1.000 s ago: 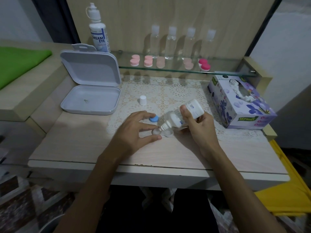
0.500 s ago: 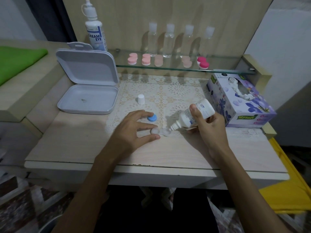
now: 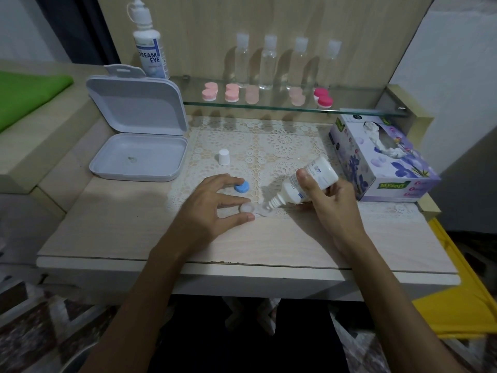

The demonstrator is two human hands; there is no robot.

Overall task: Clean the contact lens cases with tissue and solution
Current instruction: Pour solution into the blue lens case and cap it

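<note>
At centre frame, the left hand (image 3: 212, 208) is laid on the table (image 3: 121, 227), its thumb and forefinger pinching the clear contact lens case (image 3: 254, 209) at the case's left well. Just right of it, the right hand (image 3: 329, 203) is curled round a small solution bottle (image 3: 304, 183), which is tilted down to the left so that its nozzle is held at the case's right well. A blue cap (image 3: 241, 187) is seen just above the left fingertips, and a white bottle cap (image 3: 223, 156) stands upright farther up on the lace mat (image 3: 282, 146). At right a tissue box (image 3: 382, 162) is placed; at upper left an open grey box (image 3: 139, 141). Along the glass shelf (image 3: 349, 110) pink lens cases (image 3: 232, 92) and clear bottles (image 3: 269, 63) are ranged, with a large solution bottle (image 3: 150, 49) at its left end.
</note>
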